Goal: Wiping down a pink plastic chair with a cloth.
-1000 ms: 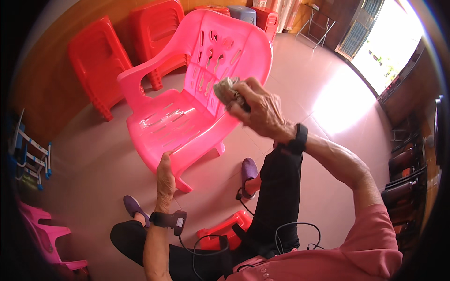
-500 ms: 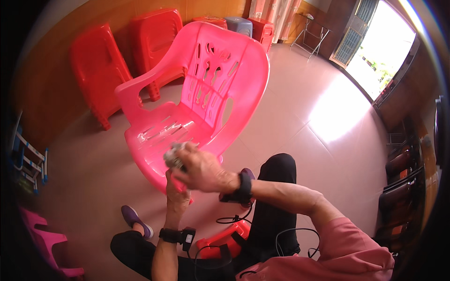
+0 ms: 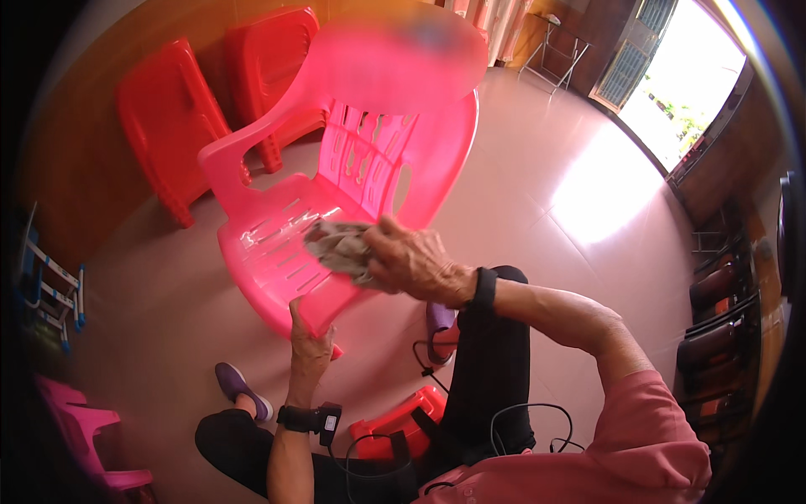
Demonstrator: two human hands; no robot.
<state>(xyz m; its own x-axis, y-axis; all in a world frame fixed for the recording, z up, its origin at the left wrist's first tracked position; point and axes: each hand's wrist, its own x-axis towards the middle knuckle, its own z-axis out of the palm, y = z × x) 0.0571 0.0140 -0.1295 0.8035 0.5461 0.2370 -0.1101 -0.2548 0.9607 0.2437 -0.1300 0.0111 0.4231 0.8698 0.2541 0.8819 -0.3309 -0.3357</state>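
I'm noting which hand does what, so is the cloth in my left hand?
No, your right hand grips the cloth, while your left hand holds the pink chair.

1. Red plastic chairs [image 3: 168, 118] stand side by side before the wood-toned wall [image 3: 84, 147].
2. A blue-footed stepladder [image 3: 55, 292] stands at the left edge.
3. Below it sits a pink plastic piece of furniture [image 3: 77, 418], partly cut off.
4. A patterned curtain [image 3: 495, 34] hangs near a metal-legged folding stand [image 3: 567, 31].
5. A grilled door panel [image 3: 623, 80] adjoins the bright doorway [image 3: 693, 80].
6. Dark chairs [image 3: 714, 290] line the right side.
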